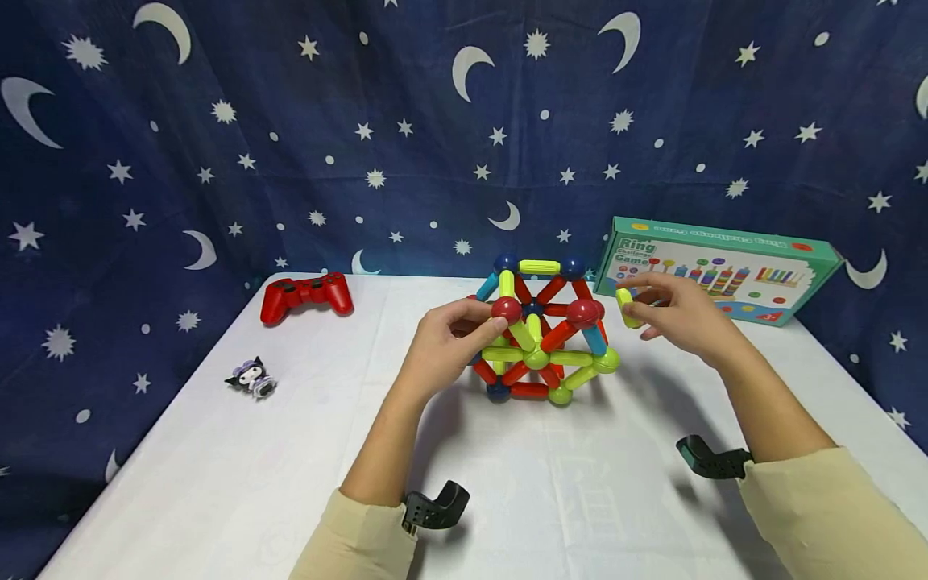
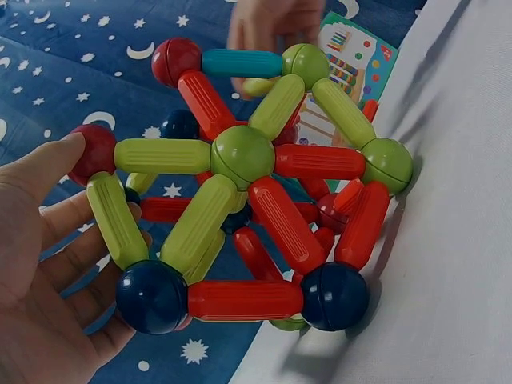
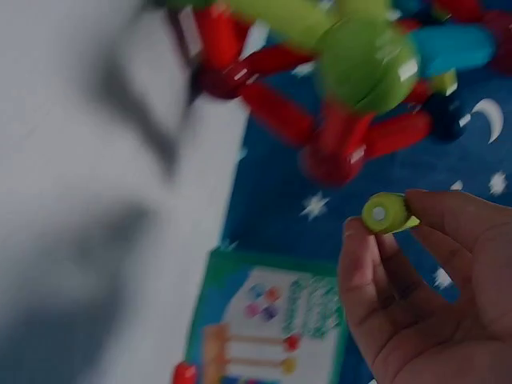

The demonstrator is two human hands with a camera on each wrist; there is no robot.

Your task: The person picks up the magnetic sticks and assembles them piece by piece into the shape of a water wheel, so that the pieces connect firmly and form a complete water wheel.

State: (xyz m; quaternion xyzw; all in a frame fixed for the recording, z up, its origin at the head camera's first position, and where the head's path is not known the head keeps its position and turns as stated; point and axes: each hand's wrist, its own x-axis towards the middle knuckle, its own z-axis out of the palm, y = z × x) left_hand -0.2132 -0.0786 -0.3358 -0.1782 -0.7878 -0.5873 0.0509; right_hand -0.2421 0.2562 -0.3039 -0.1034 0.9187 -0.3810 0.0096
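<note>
A ball-and-stick model of magnetic rods and balls (image 1: 536, 354), in red, yellow-green, light blue and dark blue, stands on the white table. My left hand (image 1: 453, 342) holds its left side. The thumb presses a red ball (image 2: 94, 150) at an upper corner, and the other fingers reach behind the model. To the right of the model, my right hand (image 1: 677, 314) pinches a loose yellow-green magnetic rod (image 1: 627, 308) between thumb and fingertips. One end of this rod (image 3: 384, 214) faces the right wrist camera and shows a pale round spot. A gap separates it from the model.
A green Ring Challenge Game box (image 1: 718, 270) stands behind my right hand. On the table's left side lie a red game controller (image 1: 307, 296) and a small cartoon figure (image 1: 251, 379). A dark blue cloth (image 1: 406, 193) with moons and stars hangs behind the table.
</note>
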